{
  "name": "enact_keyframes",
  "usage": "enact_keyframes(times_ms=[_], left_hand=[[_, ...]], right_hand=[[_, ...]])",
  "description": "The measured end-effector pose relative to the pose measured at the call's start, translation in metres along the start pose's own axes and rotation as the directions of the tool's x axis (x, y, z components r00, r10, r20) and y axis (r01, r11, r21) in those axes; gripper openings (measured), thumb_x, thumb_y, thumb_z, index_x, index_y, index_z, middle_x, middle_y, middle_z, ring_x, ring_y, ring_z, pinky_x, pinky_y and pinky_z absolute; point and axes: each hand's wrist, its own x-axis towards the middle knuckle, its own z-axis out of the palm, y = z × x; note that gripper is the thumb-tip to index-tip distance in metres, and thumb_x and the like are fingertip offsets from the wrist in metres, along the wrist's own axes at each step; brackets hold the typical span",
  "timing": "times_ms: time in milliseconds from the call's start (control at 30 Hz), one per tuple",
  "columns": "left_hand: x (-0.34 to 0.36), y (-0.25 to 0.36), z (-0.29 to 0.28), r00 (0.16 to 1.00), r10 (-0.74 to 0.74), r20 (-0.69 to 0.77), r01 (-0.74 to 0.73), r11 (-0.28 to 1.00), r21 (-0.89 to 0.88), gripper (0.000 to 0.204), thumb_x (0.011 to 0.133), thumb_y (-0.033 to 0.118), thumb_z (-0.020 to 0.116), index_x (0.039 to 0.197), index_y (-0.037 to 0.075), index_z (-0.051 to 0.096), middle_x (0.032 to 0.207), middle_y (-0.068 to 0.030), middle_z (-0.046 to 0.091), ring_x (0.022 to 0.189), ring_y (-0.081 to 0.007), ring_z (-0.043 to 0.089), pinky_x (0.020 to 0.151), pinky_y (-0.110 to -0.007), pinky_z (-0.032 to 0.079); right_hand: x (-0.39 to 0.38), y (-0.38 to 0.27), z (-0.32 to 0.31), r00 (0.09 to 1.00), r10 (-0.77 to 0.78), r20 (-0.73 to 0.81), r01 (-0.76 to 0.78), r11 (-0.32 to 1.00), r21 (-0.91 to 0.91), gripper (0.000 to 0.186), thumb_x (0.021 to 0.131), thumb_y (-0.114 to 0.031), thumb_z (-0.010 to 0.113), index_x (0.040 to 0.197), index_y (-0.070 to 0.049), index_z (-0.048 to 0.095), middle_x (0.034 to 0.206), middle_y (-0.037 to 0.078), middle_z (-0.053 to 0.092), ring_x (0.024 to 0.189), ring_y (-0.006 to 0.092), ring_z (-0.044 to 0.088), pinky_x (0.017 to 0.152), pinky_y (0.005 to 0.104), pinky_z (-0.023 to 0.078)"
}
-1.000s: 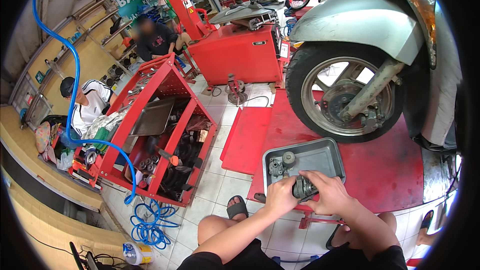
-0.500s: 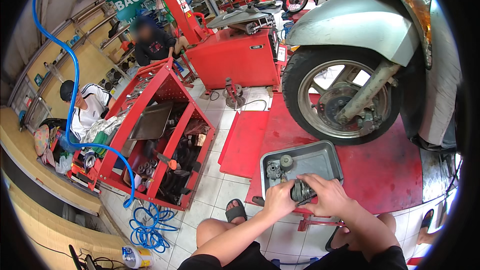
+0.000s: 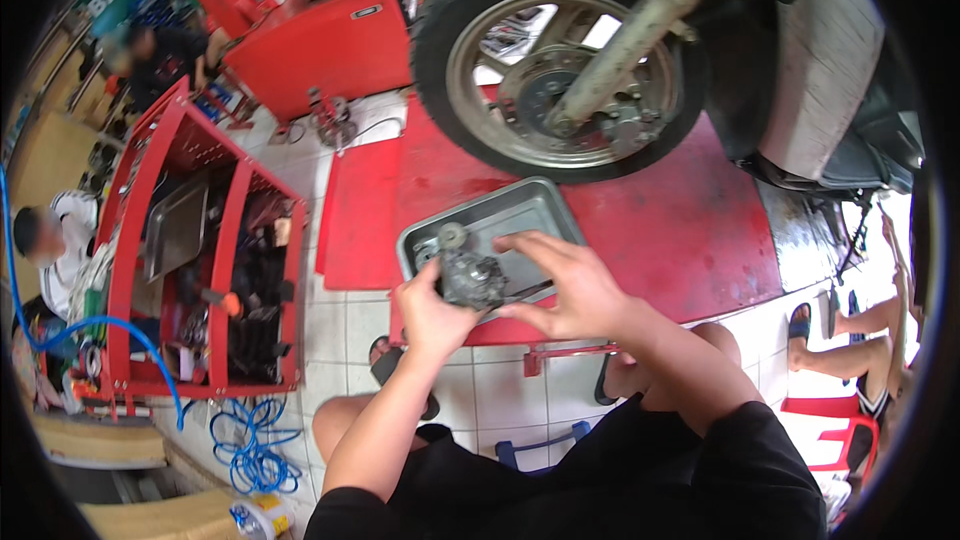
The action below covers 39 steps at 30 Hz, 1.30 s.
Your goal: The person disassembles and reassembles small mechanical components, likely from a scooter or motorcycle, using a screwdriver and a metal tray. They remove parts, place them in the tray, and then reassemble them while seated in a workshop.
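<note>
Metal component: clamped in left hand alone now, near grey tray; no longer steadied by right hand, fingers apart, just beside; so borne from one side only.

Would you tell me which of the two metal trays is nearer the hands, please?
The grey tray on the red platform, by the left hand and right hand; the other tray leans in the red cart, farther left.
</note>
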Motion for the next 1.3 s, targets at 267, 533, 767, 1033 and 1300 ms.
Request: enact_keyframes(times_ms=[267, 533, 767, 1033, 1300], left_hand=[[-0.004, 0.000, 0.004, 0.974, 0.223, -0.036, -0.219, 0.972, 0.088, 0.054, 0.059, 0.009, 0.095, 0.108, 0.000, 0.072, 0.090, -0.0157, 0.077, 0.083, -0.0267, 0.078, 0.073, -0.035, 0.060], [-0.008, -0.005, 0.002, 0.969, 0.246, 0.023, -0.247, 0.955, 0.167, 0.055, 0.056, 0.007, 0.093, 0.106, 0.001, 0.072, 0.091, -0.0194, 0.075, 0.085, -0.0379, 0.075, 0.073, -0.041, 0.060], [-0.009, -0.004, 0.006, 0.978, 0.197, 0.067, -0.205, 0.966, 0.156, 0.055, 0.055, 0.013, 0.097, 0.103, 0.001, 0.072, 0.087, -0.0186, 0.075, 0.080, -0.0351, 0.076, 0.069, -0.041, 0.060], [-0.001, -0.012, -0.008, 0.875, 0.053, 0.482, -0.037, 0.998, -0.042, 0.045, 0.058, 0.015, 0.098, 0.091, -0.001, 0.073, 0.083, -0.0073, 0.076, 0.081, -0.0139, 0.073, 0.075, -0.030, 0.056], [0.006, -0.016, -0.020, 0.578, -0.125, 0.806, 0.275, 0.960, -0.049, 0.073, 0.054, 0.008, 0.099, 0.118, -0.004, 0.067, 0.107, -0.0067, 0.074, 0.102, -0.0104, 0.066, 0.094, -0.030, 0.054]], right_hand=[[-0.005, -0.012, 0.007, 0.993, 0.112, 0.027, -0.114, 0.992, 0.045, 0.076, 0.074, -0.041, 0.092, 0.131, 0.001, 0.063, 0.126, 0.017, 0.066, 0.112, 0.0378, 0.069, 0.094, 0.0437, 0.057], [-0.005, -0.001, 0.015, 0.996, 0.079, 0.053, -0.082, 0.995, 0.060, 0.070, 0.073, -0.039, 0.092, 0.128, -0.004, 0.067, 0.125, 0.010, 0.067, 0.103, 0.0361, 0.071, 0.086, 0.0446, 0.058], [-0.001, 0.001, 0.001, 0.987, -0.057, 0.151, 0.053, 0.998, 0.032, 0.062, 0.072, -0.021, 0.089, 0.129, -0.008, 0.068, 0.131, 0.005, 0.064, 0.092, 0.0322, 0.071, 0.075, 0.0428, 0.057], [0.006, -0.006, -0.018, 0.923, -0.124, 0.364, 0.141, 0.990, -0.018, 0.053, 0.071, -0.007, 0.082, 0.123, -0.011, 0.072, 0.134, 0.001, 0.062, 0.079, 0.0296, 0.070, 0.065, 0.0436, 0.054], [-0.006, -0.010, -0.009, 0.896, -0.204, 0.393, 0.260, 0.961, -0.093, 0.052, 0.073, 0.002, 0.072, 0.119, -0.023, 0.077, 0.142, 0.000, 0.062, 0.076, 0.0257, 0.071, 0.063, 0.0400, 0.055]])
